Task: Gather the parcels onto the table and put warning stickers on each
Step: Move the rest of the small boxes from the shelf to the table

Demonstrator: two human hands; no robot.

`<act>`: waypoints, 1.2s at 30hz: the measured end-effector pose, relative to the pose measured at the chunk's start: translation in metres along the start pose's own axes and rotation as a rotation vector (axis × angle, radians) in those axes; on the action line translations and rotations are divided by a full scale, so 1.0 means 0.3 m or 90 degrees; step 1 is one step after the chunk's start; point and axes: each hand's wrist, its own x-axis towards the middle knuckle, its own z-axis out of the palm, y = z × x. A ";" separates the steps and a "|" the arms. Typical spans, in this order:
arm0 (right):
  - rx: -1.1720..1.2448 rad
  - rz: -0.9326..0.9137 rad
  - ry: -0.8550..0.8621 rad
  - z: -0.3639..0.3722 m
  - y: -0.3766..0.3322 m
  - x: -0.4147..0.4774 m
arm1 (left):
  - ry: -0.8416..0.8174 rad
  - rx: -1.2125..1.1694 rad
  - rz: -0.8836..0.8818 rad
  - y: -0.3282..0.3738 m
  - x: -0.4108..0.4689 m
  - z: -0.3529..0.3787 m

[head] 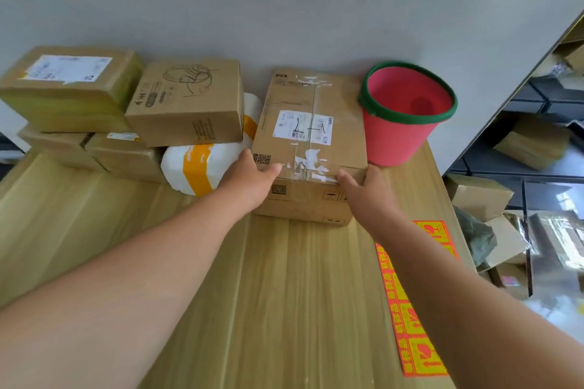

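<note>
Cardboard parcel (311, 136) (oblong, tape-glossed)

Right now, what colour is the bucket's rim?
The rim is green, on a pink bucket; head view shows it best.

Light wood table (284, 294). Holds directly: long cardboard box (309, 123) back centre, white parcel (172, 164) (yellow-taped) touching its left, low boxes (126, 156) far left, red bucket (398, 139) right, sticker strip (420, 360) along right edge.

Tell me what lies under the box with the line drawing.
The box with the drawing rests on a white parcel with yellow tape and a low brown box. Anything further back beneath it is covered.
</note>
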 end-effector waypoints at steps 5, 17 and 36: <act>0.026 -0.004 -0.012 -0.015 0.021 -0.061 | 0.013 -0.037 0.007 -0.033 -0.062 0.006; -0.047 0.007 0.010 -0.053 0.065 -0.518 | -0.013 -0.067 0.050 -0.204 -0.449 -0.076; -0.017 0.013 0.031 0.228 0.099 -1.334 | -0.041 -0.050 0.053 -0.692 -1.038 -0.397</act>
